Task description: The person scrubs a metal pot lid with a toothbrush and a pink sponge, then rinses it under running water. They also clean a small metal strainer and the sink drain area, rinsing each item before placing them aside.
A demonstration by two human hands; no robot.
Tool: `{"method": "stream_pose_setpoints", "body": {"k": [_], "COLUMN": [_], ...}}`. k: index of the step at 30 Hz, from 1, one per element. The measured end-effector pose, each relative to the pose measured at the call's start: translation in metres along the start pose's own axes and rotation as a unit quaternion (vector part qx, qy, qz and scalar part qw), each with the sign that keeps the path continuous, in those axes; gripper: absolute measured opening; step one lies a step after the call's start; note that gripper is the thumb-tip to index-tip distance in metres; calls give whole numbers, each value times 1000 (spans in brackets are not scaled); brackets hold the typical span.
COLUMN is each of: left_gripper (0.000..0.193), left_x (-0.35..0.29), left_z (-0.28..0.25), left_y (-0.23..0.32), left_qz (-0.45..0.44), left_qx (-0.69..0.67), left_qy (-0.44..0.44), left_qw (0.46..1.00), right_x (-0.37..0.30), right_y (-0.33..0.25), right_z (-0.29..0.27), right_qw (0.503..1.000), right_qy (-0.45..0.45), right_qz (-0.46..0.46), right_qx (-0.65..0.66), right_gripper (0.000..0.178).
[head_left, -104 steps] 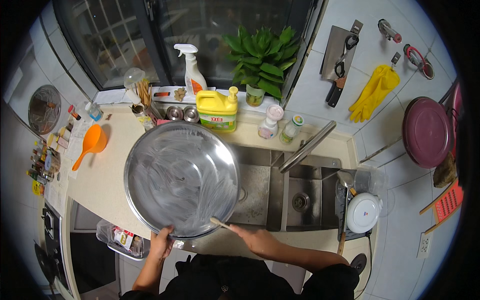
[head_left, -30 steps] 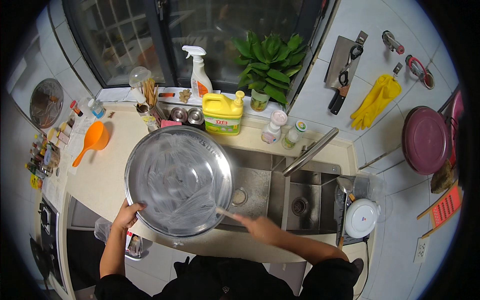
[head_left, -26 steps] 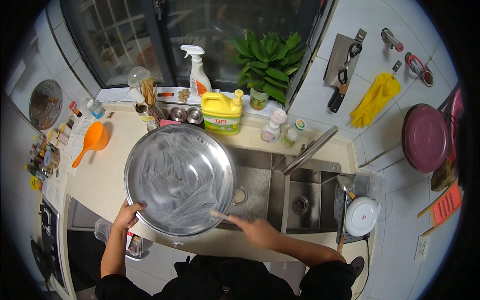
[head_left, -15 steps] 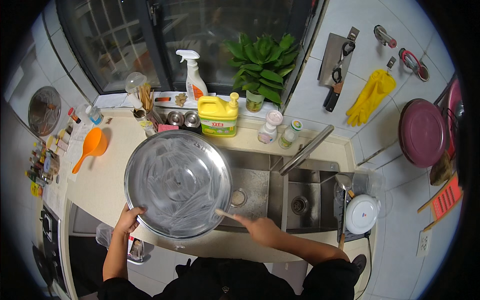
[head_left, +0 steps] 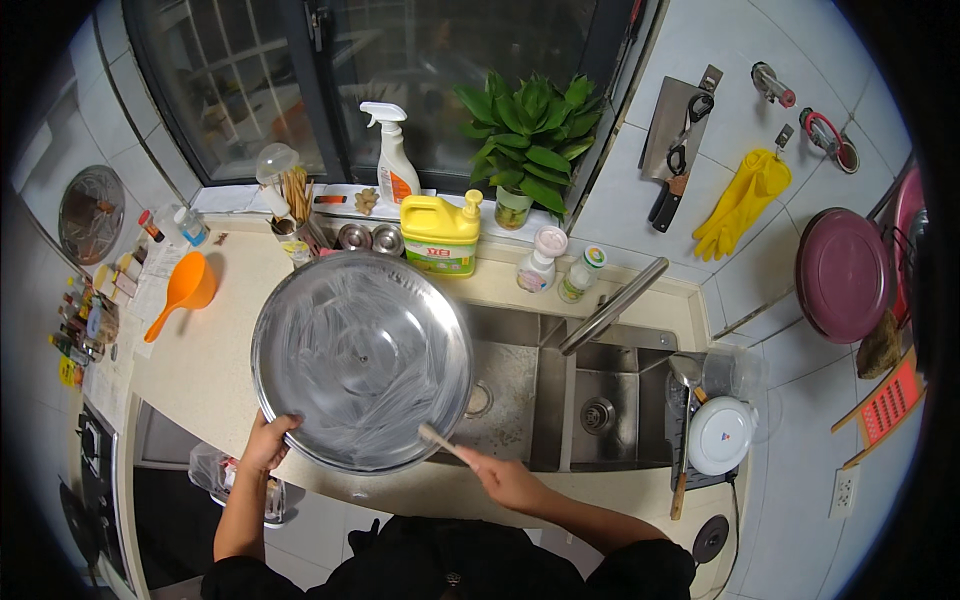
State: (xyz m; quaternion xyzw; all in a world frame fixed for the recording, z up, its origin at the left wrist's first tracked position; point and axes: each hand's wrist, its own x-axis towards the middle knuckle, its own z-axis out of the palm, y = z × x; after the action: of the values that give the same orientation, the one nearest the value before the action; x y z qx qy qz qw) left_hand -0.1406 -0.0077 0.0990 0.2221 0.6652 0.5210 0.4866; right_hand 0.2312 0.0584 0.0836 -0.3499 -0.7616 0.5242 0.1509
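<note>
The left hand (head_left: pixel 266 442) pinched a metal lid (head_left: pixel 340 365) over the counter's front edge (head_left: pixel 400 492); the right hand (head_left: pixel 506 484) clasped a pale stick (head_left: pixel 443 441). Behind stood a green-labelled yellow jug (head_left: pixel 438 228) and plant-filled vase (head_left: pixel 513 209).

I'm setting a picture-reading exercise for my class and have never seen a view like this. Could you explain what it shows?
There is no machine: these are a person's bare hands. The picture comes from a fisheye camera worn on the head, looking down, so straight edges bend. The left hand grips the rim of a large round metal item, perhaps a basin or lid, streaked with white. The right hand holds a slim pale tool, its tip at that surface. On the counter are an orange scoop and a yellow pump bottle; a double sink is to the right.
</note>
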Motion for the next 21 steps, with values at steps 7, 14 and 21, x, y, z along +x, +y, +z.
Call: {"method": "stream_pose_setpoints", "body": {"k": [7,14,21], "left_gripper": [39,70,61], "left_x": [-22,-31,-26], "left_z": [43,99,122], "left_y": [-24,-15,-17], "left_qz": [142,374,479], "left_qx": [338,484,598], "left_qy": [-154,-295,-315], "left_qw": [917,734,561], "right_x": [20,-14,-55], "right_y": [14,22,57], "right_z": [-26,-42,-25], "right_qw": [845,688,550], "right_qy": [102,119,76], "right_qz": [164,198,214], "right_qx": [498,688,804], "right_gripper": [29,42,19]}}
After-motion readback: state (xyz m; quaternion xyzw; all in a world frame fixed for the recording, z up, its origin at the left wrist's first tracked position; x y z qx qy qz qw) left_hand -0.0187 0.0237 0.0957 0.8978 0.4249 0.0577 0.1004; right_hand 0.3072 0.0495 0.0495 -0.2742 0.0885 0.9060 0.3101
